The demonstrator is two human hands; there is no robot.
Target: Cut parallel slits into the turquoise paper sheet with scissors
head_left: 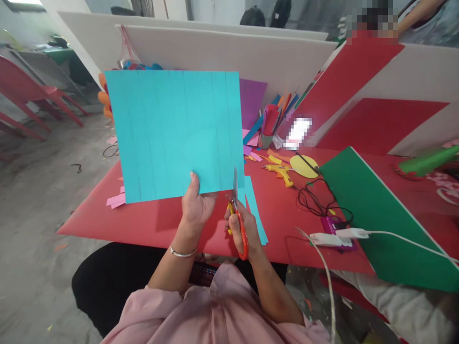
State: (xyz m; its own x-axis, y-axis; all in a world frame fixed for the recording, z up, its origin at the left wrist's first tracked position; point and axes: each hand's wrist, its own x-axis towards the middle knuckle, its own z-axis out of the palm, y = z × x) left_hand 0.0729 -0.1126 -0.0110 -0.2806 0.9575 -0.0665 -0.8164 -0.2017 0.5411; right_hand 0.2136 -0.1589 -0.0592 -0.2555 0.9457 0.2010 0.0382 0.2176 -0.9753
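A large turquoise sheet of paper (175,129), marked with several upright pencil lines, is held up by my left hand (197,203). The thumb lies on its front face near the lower edge, and the other fingers are behind it. My right hand (245,227) is closed around scissors (243,239) with red-orange and yellow handles. Their blades point upward at the sheet's lower right corner, close to its right edge. Narrow turquoise strips (257,210) lie on the red table just behind my right hand.
A yellow glue gun (279,173) lies beside a yellow paper oval (304,166). Black cable runs to a purple power strip (337,234) with white plugs. A green board (387,224) covers the right side. Pink scraps (116,200) sit left. A co-worker's arm (419,19) shows behind the white boards.
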